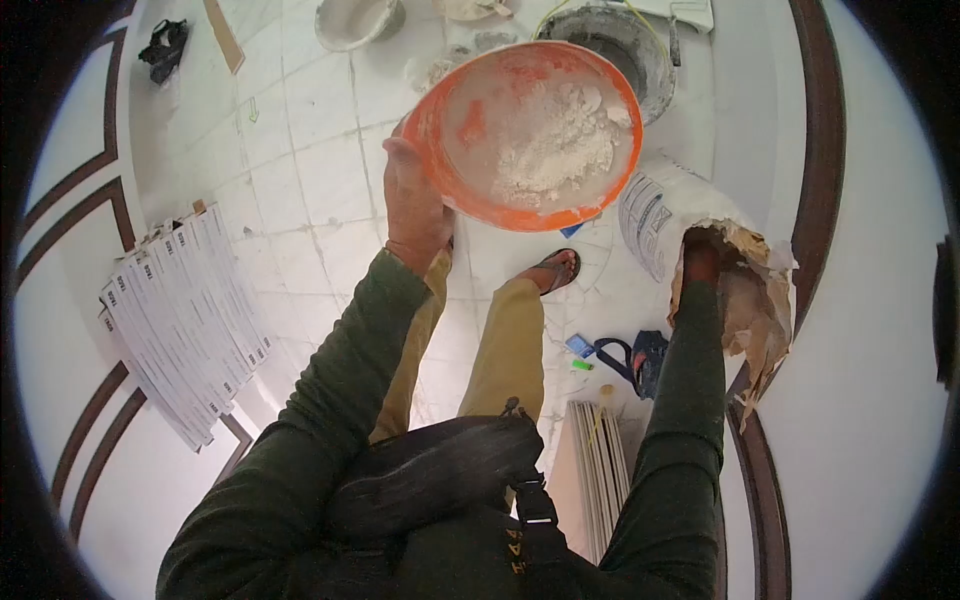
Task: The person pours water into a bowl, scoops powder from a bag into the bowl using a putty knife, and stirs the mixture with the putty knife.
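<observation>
My left hand (418,205) grips the rim of an orange bowl (427,150) at its left side, thumb over the edge. White powder (560,145) lies heaped inside the bowl, mostly toward its right. My right hand (702,262) reaches into the torn top of a paper sack (655,215); its fingers are hidden inside. The sack's ragged brown paper edge (765,330) hangs open around my forearm.
Behind the bowl stands a dark, plaster-smeared tub (655,85); a whitish bucket (358,22) is farther left. Boxed tiles (185,315) are stacked at left. A dark strap bag (650,362) and leaning panels (597,470) are near my right leg.
</observation>
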